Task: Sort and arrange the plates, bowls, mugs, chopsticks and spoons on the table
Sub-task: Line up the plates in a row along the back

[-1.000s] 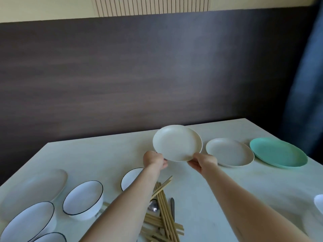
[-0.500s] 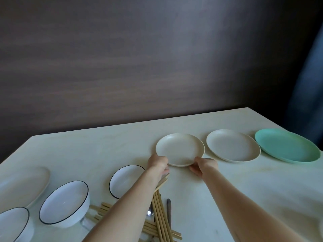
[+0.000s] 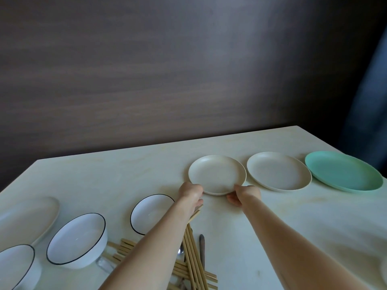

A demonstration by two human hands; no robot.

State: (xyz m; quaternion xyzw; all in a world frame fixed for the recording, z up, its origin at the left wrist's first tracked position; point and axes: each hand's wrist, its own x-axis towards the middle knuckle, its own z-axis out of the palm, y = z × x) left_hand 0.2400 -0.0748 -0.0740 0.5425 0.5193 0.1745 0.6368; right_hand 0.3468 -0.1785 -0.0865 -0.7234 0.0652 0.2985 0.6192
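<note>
Pale table (image 3: 125,176): three plates (image 3: 217,174), three bowls (image 3: 77,241), both hands (image 3: 191,190) gripping one.

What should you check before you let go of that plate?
1. Cream plate flat on the table: ok, it looks level and set down.
2. Gap to the beige plate: cannot tell, the rims sit very close.
3. Row with the beige plate and green plate: ok, all three line up side by side.
4. Left hand and right hand at the near rim: ok, one on each side; how the fingers lie is hidden.
5. Way back for the hands: not ok, chopsticks and a bowl lie right under the left arm.
</note>
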